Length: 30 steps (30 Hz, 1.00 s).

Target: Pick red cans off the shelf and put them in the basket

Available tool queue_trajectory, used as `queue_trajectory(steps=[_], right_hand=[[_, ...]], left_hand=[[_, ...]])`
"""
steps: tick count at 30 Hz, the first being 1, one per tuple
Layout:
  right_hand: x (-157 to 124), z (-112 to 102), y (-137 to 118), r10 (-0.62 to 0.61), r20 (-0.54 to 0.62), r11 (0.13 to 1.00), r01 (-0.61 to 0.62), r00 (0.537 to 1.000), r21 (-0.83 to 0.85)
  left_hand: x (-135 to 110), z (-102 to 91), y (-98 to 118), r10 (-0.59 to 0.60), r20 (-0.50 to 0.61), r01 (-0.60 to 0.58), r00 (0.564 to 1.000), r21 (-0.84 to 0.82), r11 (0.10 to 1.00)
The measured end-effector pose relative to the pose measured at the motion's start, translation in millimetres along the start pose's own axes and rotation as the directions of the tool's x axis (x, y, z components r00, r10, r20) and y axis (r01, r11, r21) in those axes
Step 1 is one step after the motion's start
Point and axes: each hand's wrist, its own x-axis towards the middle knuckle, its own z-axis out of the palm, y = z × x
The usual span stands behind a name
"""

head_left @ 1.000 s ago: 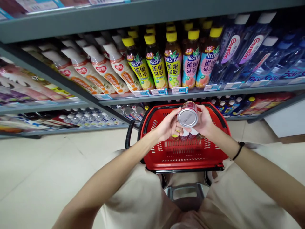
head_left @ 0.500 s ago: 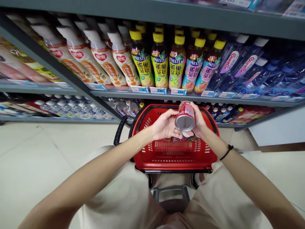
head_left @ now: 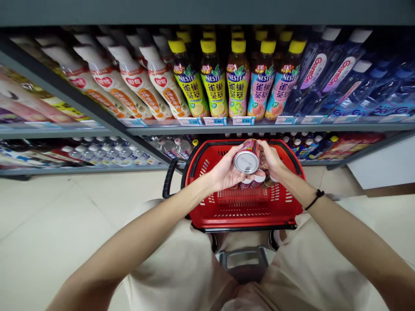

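Note:
Both hands hold a red can (head_left: 247, 160) above the basket, its silver end tilted up toward me. My left hand (head_left: 227, 172) cradles it from the left, with fingers curled beneath. On the other side, my right hand (head_left: 271, 160) has its fingers against the can's right side; part of them is hidden behind it. Under the hands stands a red shopping basket (head_left: 249, 222) with a black rim. Several capped containers (head_left: 259, 178) lie inside at its far side, partly covered by my hands.
Shelves face me, with yellow-capped tea bottles (head_left: 214, 82), white-capped bottles (head_left: 165, 84) and clear blue bottles (head_left: 340, 77). More bottles (head_left: 106, 151) fill the lower shelf. A black handle (head_left: 169, 177) sticks out left of the basket. A grey handle (head_left: 244, 260) lies between my legs.
The can has tilted so its silver end faces me more and looks brighter. My right-hand fingers have shifted along its side. The view has moved slightly.

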Motion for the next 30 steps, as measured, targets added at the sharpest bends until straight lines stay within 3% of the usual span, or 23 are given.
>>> queue_trajectory(steps=[8, 11, 14, 17, 21, 25, 30], right_hand=[[-10, 3, -9, 0.025, -0.003, 1.0, -0.025, 1.0, -0.005], [-9, 1, -8, -0.024, 0.013, 1.0, 0.024, 1.0, -0.02], [-5, 0, -6, -0.129, 0.03, 0.991, 0.129, 0.991, -0.016], [2, -1, -5, -0.331, 0.049, 0.943, 0.332, 0.942, -0.012], [8, -3, -5, -0.54, 0.16, 0.833, 0.552, 0.826, -0.035], [4, -7, -9, -0.588, 0.282, 0.783, 0.621, 0.758, -0.035], [-9, -9, -17, -0.591, 0.357, 0.769, 0.639, 0.724, -0.023]], left_hand=[[1, 5.8, -14, 0.088, -0.078, -0.076, 0.993, 0.141, 0.987], [2, 6.1, -15, 0.128, -0.063, -0.111, 0.99, 0.219, 0.969], [4, 4.4, -16, 0.188, -0.129, -0.129, 0.974, 0.367, 0.921], [7, 0.4, -19, 0.33, -0.208, -0.166, 0.921, 0.556, 0.814], [11, -7.7, -23, 0.443, -0.172, -0.23, 0.88, 0.662, 0.714], [14, -14.8, -23, 0.493, -0.166, -0.239, 0.854, 0.716, 0.656], [17, -19.4, -26, 0.654, -0.154, -0.311, 0.741, 0.784, 0.538]])
